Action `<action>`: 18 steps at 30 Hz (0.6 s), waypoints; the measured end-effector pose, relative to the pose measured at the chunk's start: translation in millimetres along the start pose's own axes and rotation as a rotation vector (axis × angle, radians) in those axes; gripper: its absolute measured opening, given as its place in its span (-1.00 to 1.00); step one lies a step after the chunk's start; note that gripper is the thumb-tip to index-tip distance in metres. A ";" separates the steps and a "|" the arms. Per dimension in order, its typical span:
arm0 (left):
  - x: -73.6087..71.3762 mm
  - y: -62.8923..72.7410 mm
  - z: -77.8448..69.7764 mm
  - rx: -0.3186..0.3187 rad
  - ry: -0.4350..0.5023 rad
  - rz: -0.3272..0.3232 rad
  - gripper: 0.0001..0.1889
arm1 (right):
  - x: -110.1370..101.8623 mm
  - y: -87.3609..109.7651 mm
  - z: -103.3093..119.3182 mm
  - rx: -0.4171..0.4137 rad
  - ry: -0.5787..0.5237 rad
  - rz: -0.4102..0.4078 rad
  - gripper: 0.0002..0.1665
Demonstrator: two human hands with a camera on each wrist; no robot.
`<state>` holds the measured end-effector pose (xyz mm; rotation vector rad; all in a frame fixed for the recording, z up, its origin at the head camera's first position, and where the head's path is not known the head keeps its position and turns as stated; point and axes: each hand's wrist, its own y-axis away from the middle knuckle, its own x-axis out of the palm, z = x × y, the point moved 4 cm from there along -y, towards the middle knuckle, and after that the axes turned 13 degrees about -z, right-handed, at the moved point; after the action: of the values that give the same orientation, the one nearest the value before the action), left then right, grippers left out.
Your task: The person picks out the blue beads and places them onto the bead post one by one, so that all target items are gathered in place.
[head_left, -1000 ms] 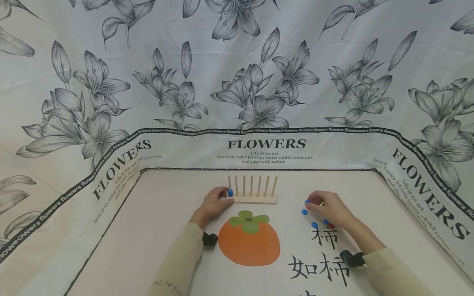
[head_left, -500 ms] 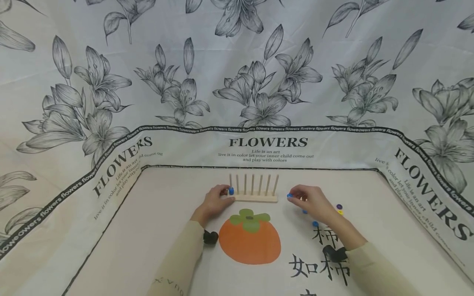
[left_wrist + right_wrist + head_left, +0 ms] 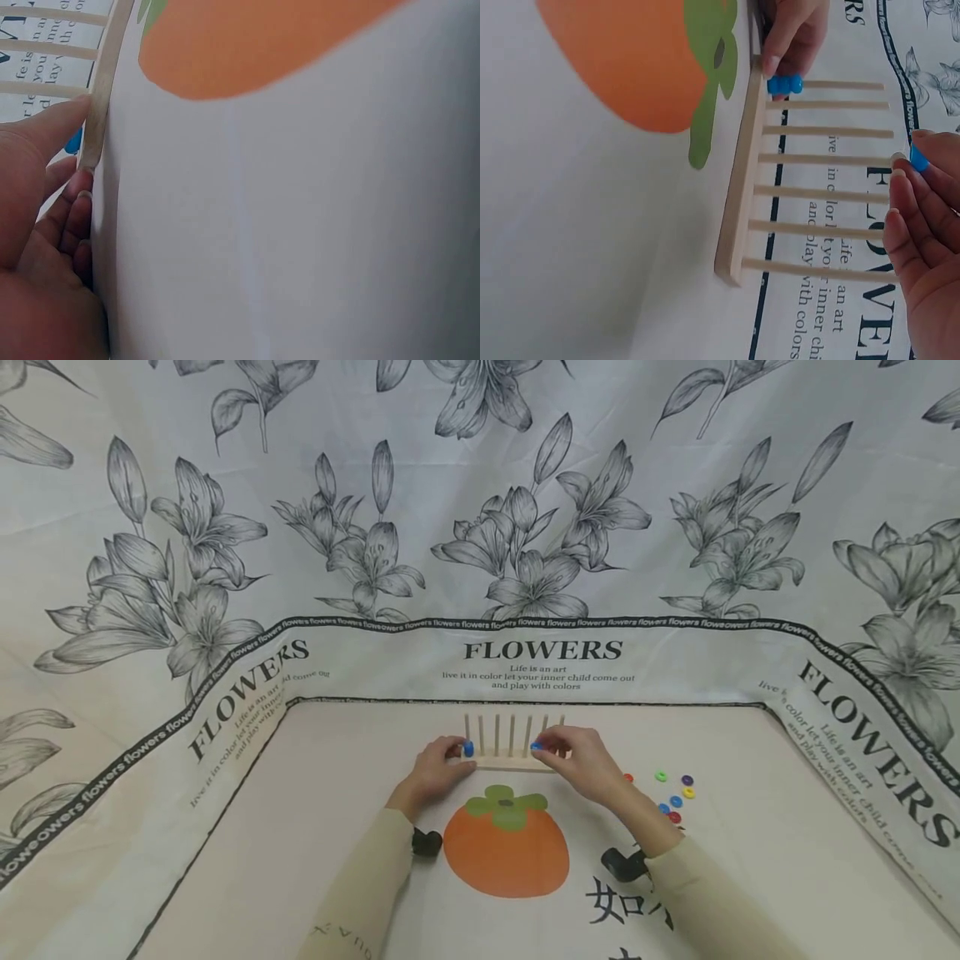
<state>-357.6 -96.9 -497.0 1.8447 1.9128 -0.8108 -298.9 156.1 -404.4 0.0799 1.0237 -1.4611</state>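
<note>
A wooden peg rack (image 3: 506, 762) with several upright pegs stands beyond the printed persimmon. My left hand (image 3: 435, 774) grips the rack's left end, thumb along the front of the base. Right by those fingers, a short stack of blue rings (image 3: 784, 84) sits low on the leftmost peg. Another blue ring (image 3: 919, 159) is pinched between the thumb and fingertips of my right hand (image 3: 588, 767). That hand overlaps the rack's right-hand pegs in the head view; in the right wrist view its fingertips are near the peg tops.
Loose rings lie to the right on the cloth: a green ring (image 3: 661, 776), a purple ring (image 3: 687, 780), a yellow ring (image 3: 689, 793), a red ring (image 3: 674, 817) and blue ones. My right forearm partly covers this area. A flower-printed curtain (image 3: 525, 527) rises behind.
My right hand has picked up a blue ring from the loose rings and carried it left to the rack. My left hand has stayed at the rack's left end.
</note>
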 end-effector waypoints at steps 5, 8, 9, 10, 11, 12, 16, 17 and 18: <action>1.3 1.5 0.5 0.022 0.004 0.006 -0.44 | 14.9 -6.1 13.0 -0.017 -0.043 -0.017 -0.86; -2.6 2.9 2.0 0.019 -0.005 -0.014 -0.45 | 27.0 -11.8 20.2 -0.042 -0.067 -0.014 -0.85; -3.9 3.4 2.8 0.010 -0.007 -0.020 -0.45 | 30.8 -14.0 22.6 -0.054 -0.071 -0.012 -0.85; -5.0 3.9 3.3 0.003 -0.007 -0.025 -0.45 | 34.3 -16.1 24.9 -0.066 -0.074 -0.011 -0.85; -5.8 4.1 3.3 0.001 -0.005 -0.029 -0.45 | 37.2 -18.1 26.9 -0.076 -0.075 -0.012 -0.85; -6.1 4.0 3.0 0.006 -0.004 -0.028 -0.45 | 39.7 -20.2 28.8 -0.084 -0.077 -0.018 -0.85; -3.9 3.0 0.6 0.028 0.004 -0.014 -0.44 | 45.4 -26.9 34.1 -0.098 -0.086 -0.044 -0.87; -3.1 2.5 -0.1 0.032 0.002 -0.013 -0.44 | 46.9 -28.5 34.5 -0.099 -0.088 -0.051 -0.87; -2.4 2.1 -1.0 0.035 0.001 -0.013 -0.44 | 48.6 -30.2 34.8 -0.099 -0.092 -0.056 -0.86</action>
<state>-355.2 -98.2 -495.1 1.8559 1.9247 -0.8526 -316.2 91.9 -397.1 -0.0873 1.0279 -1.4493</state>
